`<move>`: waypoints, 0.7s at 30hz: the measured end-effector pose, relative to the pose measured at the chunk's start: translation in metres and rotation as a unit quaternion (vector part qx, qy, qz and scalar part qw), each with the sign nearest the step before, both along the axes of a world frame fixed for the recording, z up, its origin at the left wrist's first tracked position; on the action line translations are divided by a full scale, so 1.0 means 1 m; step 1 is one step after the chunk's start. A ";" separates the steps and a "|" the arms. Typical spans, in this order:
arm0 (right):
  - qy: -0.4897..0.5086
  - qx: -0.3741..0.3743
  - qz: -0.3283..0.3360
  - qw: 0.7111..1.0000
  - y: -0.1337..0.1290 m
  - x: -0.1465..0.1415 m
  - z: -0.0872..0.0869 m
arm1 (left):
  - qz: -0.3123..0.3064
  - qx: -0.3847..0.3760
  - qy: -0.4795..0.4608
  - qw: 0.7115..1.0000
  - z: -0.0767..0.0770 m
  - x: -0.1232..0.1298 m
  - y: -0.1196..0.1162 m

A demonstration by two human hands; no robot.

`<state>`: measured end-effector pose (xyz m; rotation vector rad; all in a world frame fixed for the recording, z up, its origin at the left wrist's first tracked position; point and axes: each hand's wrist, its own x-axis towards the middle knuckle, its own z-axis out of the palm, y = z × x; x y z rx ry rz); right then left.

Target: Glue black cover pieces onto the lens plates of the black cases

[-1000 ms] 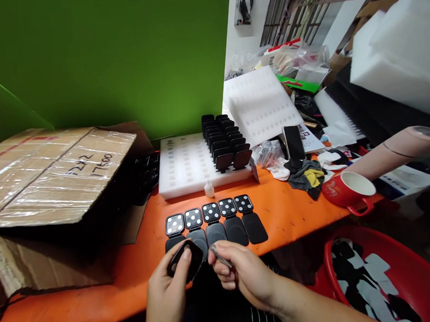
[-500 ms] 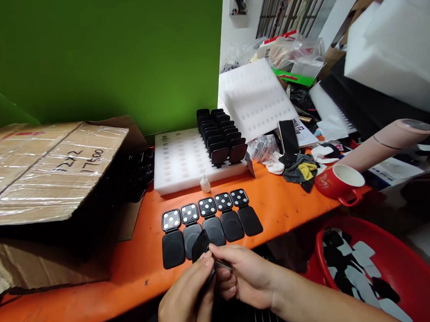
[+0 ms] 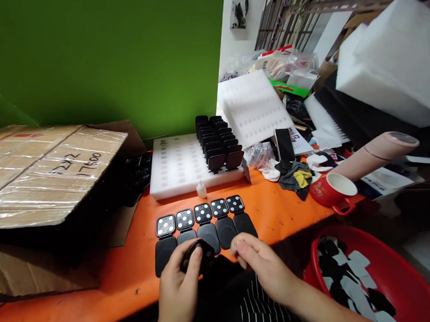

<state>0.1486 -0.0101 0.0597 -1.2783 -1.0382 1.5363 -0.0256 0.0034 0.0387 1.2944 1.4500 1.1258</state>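
My left hand (image 3: pixel 179 286) grips a black hinged plate (image 3: pixel 206 256) between thumb and fingers at the table's front edge. To the right of it, apart from the plate, my right hand (image 3: pixel 258 261) is closed in a pinch; whatever sits between its fingertips is too small to make out. Just beyond both hands lies a row of several black folding plates (image 3: pixel 208 237), opened flat. Their smaller upper halves carry white round dots (image 3: pixel 202 212). Behind the row stands a small white dropper bottle (image 3: pixel 201 189).
A white foam block (image 3: pixel 172 167) holds upright black plates (image 3: pixel 214 147) at the back. Left is a cardboard box (image 3: pixel 48 173). Right are a phone (image 3: pixel 284 145), grey cloth (image 3: pixel 292 176), a red mug (image 3: pixel 330 191) and a pink bottle (image 3: pixel 378 156). A red basin (image 3: pixel 405 276) sits lower right.
My hands have separated: the right one has moved right, off the black plate. The left hand keeps the plate, now turned so dots on it show faintly. The camera view has shifted slightly.
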 end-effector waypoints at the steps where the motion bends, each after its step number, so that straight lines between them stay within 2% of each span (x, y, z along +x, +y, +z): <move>1: -0.110 0.044 0.011 0.993 -0.001 0.010 0.000 | -0.007 -0.040 -0.027 0.999 0.000 0.005 0.008; 3: -0.263 0.065 0.065 0.960 -0.005 0.026 -0.005 | -0.052 -0.093 -0.066 0.992 -0.002 0.019 0.023; 5: -0.311 0.035 0.108 0.944 -0.008 0.042 -0.015 | -0.111 -0.110 -0.083 0.984 -0.010 0.037 0.038; 7: -0.300 0.009 0.081 0.951 -0.007 0.059 -0.029 | -0.145 -0.083 -0.083 0.982 -0.023 0.056 0.049; 9: -0.282 0.002 0.013 0.959 0.001 0.082 -0.044 | -0.158 -0.026 -0.065 0.985 -0.037 0.074 0.056; 10: -0.285 0.004 -0.015 0.958 0.008 0.094 -0.052 | -0.184 -0.003 -0.034 0.982 -0.043 0.081 0.057; 12: -0.331 0.003 -0.056 0.942 0.022 0.118 -0.067 | -0.293 0.074 0.122 0.945 -0.054 0.092 0.055; 14: -0.399 -0.010 -0.055 0.915 0.035 0.133 -0.077 | -0.386 0.151 0.260 0.872 -0.064 0.099 0.050; 15: -0.438 -0.016 -0.042 0.898 0.039 0.137 -0.080 | -0.410 0.183 0.305 0.840 -0.069 0.102 0.047; 18: -0.564 -0.029 0.012 0.825 0.046 0.136 -0.080 | -0.419 0.255 0.391 0.779 -0.084 0.109 0.042; 20: -0.623 -0.032 0.028 0.781 0.046 0.131 -0.076 | -0.408 0.276 0.423 0.761 -0.091 0.111 0.040; 21: -0.633 -0.027 0.027 0.773 0.046 0.130 -0.075 | -0.402 0.281 0.431 0.757 -0.093 0.112 0.040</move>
